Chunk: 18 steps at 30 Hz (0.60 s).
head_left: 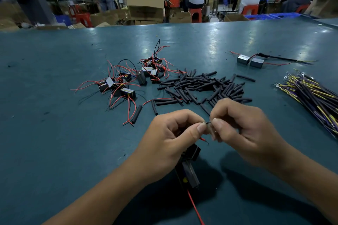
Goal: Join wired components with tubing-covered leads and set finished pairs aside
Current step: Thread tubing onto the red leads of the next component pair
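My left hand and my right hand meet above the near part of the table. Both grips are closed in a pinch, thumb against fingertips, on a thin dark lead end held between them. What exactly each grip has hold of at that point is too small to tell. A red wire tip shows just below my left thumb. Two black block components hang beneath my left hand, and a red wire trails from them toward me.

Further out lie a loose heap of wired components at left, a pile of black tubing pieces at centre, and a bundle of yellow and dark leads at right. One joined pair rests apart at far right.
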Tool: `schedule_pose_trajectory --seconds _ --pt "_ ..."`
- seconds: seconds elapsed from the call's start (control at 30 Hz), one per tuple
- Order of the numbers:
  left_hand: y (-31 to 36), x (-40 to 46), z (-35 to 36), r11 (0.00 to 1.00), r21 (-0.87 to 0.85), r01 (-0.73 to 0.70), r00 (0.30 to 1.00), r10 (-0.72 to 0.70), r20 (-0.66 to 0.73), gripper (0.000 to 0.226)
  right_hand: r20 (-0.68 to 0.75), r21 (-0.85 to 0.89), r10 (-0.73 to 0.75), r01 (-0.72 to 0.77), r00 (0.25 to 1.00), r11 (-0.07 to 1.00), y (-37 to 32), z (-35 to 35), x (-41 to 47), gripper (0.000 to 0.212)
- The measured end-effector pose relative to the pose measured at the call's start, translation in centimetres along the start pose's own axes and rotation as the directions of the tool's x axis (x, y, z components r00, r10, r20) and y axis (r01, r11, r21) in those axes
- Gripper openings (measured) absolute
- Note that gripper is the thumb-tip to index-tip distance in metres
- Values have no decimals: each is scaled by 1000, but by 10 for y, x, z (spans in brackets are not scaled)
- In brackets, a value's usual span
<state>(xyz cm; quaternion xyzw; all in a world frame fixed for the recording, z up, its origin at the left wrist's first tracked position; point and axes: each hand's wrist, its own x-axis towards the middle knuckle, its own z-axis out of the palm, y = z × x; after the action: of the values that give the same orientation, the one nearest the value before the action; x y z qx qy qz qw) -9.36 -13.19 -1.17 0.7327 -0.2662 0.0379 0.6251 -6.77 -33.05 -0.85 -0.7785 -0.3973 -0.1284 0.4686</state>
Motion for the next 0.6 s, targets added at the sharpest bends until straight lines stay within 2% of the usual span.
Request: schedule_pose_trajectory --seconds 0.07,0.17,0.27,0.33,0.37,0.4,0.43,0.47,0.5,0.53,0.57,0.6 --pt "-1 1 0 996 -80 51 998 -49 25 16 10 -311 -219 211 976 927 -1 -5 2 16" --pt "0 0 0 987 -145 68 995 -57 81 14 98 -455 -435 428 895 781 2 -10 4 11" --pt "0 0 0 988 -134 76 994 -65 90 14 157 -503 -498 503 853 703 5 -10 7 7" --pt "-1 1 -1 997 -45 62 998 -60 36 15 146 -521 -462 465 875 716 7 -11 8 9" --pt "-2 1 -2 998 65 27 1000 -27 3 15 107 -512 -393 390 913 766 7 -11 8 16" --pt "-4 1 -2 976 217 -27 999 32 -20 15 28 -455 -271 254 962 854 5 -10 8 20" --pt "-4 1 -2 920 382 -91 993 112 -32 15 -66 -316 -92 66 994 947 3 -9 7 23" --pt "-5 1 -2 848 510 -143 982 187 -34 16 -121 -97 138 -150 983 984 1 -9 8 27" --pt "-5 2 -1 794 582 -175 970 241 -38 17 -91 133 377 -364 922 922 -1 -9 8 31" --pt "-5 2 -1 770 608 -191 961 274 -46 16 14 315 561 -537 827 783 -4 -8 9 35" --pt "-6 3 -1 752 626 -205 952 302 -51 15 132 421 661 -646 738 637 -7 -7 10 36" --pt "-6 3 -1 729 649 -220 944 327 -48 14 220 457 703 -709 676 538 -9 -6 10 35"
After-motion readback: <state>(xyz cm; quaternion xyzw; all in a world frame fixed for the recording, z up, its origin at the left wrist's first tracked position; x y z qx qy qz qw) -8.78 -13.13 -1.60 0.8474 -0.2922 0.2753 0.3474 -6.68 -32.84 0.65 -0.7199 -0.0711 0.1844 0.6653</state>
